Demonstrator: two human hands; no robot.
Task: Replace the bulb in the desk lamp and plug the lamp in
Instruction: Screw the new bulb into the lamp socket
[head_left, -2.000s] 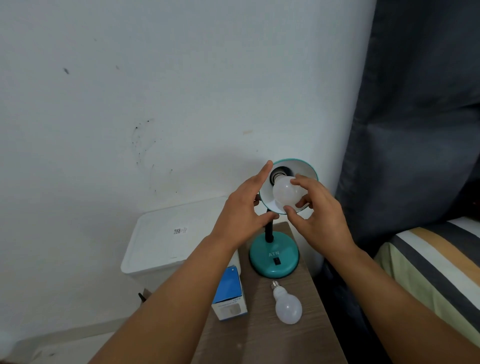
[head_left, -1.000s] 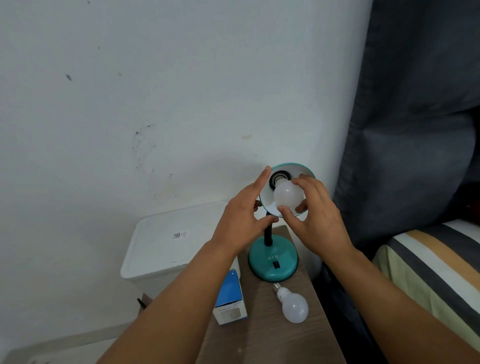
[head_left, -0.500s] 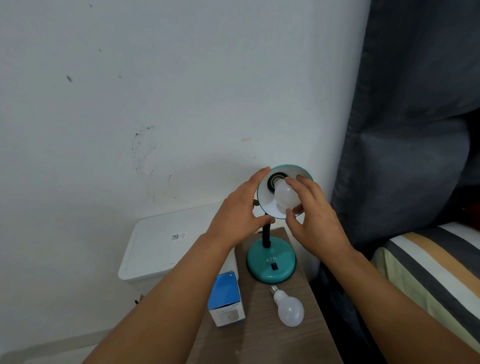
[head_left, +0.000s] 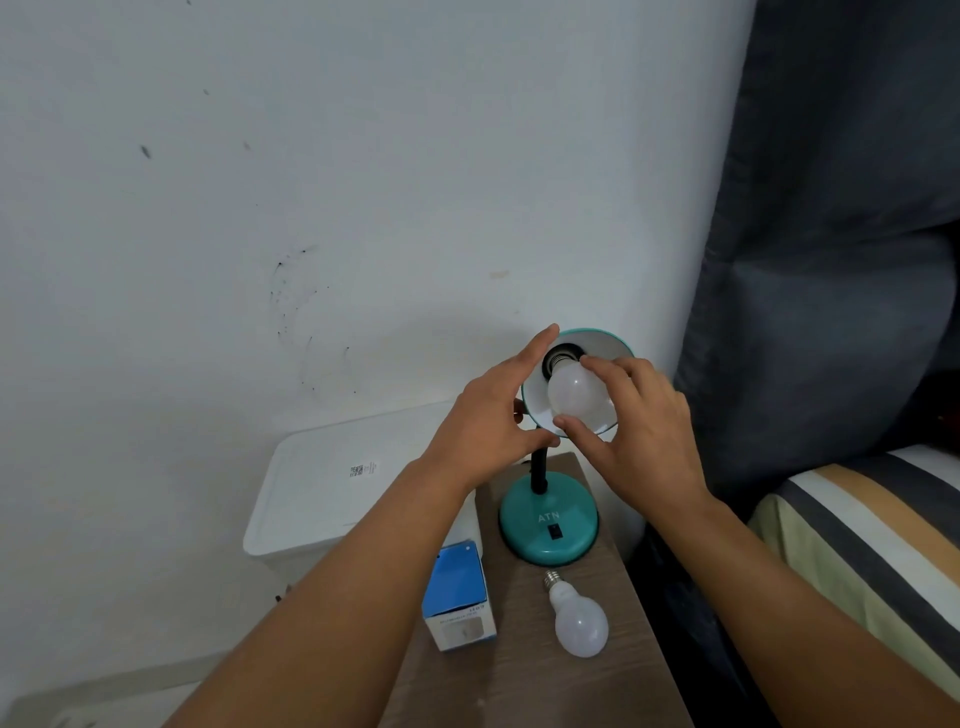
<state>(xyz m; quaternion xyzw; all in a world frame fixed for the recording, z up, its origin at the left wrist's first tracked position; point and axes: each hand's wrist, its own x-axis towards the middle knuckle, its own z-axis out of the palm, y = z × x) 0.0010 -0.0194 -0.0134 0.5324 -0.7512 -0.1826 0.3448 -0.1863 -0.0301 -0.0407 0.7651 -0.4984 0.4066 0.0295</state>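
A teal desk lamp stands on its round base (head_left: 548, 525) at the back of a small wooden table (head_left: 524, 675). Its shade (head_left: 613, 343) tilts up towards me. A white bulb (head_left: 574, 389) sits in the socket with its metal thread still showing. My right hand (head_left: 639, 426) grips that bulb between fingertips and thumb. My left hand (head_left: 488, 421) holds the left rim of the shade, thumb under it and index finger stretched along the edge. A second white bulb (head_left: 579, 618) lies loose on the table in front of the base. No plug or cord is in view.
A blue and white bulb box (head_left: 457, 597) stands on the table's left edge. A white lidded bin (head_left: 337, 488) sits left of the table against the wall. A dark curtain (head_left: 831, 234) hangs to the right, above a striped bed (head_left: 872, 530).
My right hand has shifted its fingers round the bulb in the socket. My left hand stays on the shade's rim. The loose bulb and the box lie where they were.
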